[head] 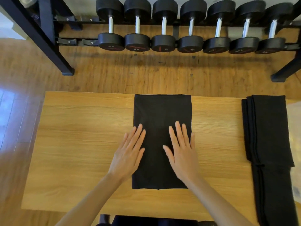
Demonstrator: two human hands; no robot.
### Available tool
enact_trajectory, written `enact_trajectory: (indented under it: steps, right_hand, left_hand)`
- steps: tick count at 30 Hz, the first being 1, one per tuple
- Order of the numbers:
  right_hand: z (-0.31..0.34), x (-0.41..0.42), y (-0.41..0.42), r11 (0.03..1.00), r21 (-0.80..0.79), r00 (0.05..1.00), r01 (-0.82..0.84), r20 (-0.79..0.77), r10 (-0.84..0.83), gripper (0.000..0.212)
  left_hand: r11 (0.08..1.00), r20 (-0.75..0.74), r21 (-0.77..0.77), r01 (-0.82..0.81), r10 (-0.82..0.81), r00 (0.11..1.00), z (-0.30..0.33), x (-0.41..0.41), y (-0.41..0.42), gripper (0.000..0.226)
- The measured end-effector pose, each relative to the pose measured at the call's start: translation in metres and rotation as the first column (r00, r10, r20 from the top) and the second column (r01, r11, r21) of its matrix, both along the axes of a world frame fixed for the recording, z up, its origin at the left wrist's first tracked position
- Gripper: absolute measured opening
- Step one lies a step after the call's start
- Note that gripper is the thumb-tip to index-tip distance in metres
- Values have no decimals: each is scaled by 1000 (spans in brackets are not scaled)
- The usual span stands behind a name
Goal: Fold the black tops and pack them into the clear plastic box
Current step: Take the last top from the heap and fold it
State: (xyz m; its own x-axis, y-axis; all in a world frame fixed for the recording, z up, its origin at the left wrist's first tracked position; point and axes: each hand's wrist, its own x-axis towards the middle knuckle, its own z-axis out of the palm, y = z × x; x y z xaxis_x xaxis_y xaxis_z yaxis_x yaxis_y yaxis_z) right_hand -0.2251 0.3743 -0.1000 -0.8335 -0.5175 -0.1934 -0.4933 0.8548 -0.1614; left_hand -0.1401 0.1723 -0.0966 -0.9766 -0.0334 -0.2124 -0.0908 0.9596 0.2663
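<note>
Smoothing is the step in hand, by the look of it: a black top [162,118], already narrowed to a long rectangle, lies in the middle of the desk [81,144] with its short ends toward and away from the person.

Starting at the left, the left hand [128,154] lies flat with fingers straight and slightly spread — its fingertips reach onto the left edge of the top while the palm sits half on the wood. To do this well, I would slide that hand fully onto the cloth so the edge is pressed down rather than dragged sideways. The right hand [182,152] is likewise flat and open, holding nothing, and rests wholly on the right half of the top, near its right edge. Both hands should press outward and away together, so trapped creases run off the far end instead of bunching between them. Once the cloth lies flat, the likely next fold brings the near end up to the far end — keep the corners matched.

Further right, a stack of black tops [267,131] lies at the desk's edge, apart from the one being worked. Beyond it something pale and see-through shows at the frame's right border; I cannot tell whether that is the clear plastic box.
</note>
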Motion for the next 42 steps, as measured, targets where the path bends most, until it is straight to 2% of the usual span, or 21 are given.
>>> enact_trajectory:
  steps: [7, 15, 19, 28, 32, 37, 40, 42]
  right_hand:
    - [-13, 23, 18, 996, 71, 998, 55, 5, -55, 68]
    - [-7, 34, 37, 992, 71, 995, 103, 2, -103, 69]
    - [-1, 70, 41, 998, 65, 1000, 18, 7, -19, 67]
    - [-9, 87, 54, 995, 101, 999, 7, 49, -12, 68]
    - [0, 89, 55, 997, 66, 998, 28, 46, -31, 66]
    - [8, 99, 57, 999, -8, 997, 45, 58, -44, 63]
    - [11, 103, 52, 997, -73, 997, 32, 66, -27, 61]
    - [14, 105, 44, 991, -133, 996, 17, 84, -6, 61]
  left_hand:
    - [998, 45, -60, 21, -18, 999, -12, 36, 0, 61]
    - [995, 52, -98, 35, -30, 998, -9, 46, -3, 65]
    - [988, 41, -46, 148, -146, 988, -3, 66, 4, 64]
    - [952, 70, 9, 306, -306, 949, -6, 91, -10, 62]
    - [917, 62, 58, 394, -397, 916, -3, 89, -20, 60]
    - [894, -65, 138, 427, -422, 904, 0, 83, -27, 37]
    - [877, -206, 125, 464, -434, 877, 4, 73, -24, 31]
    - [881, -223, 163, 445, -406, 886, 11, 65, -21, 32]
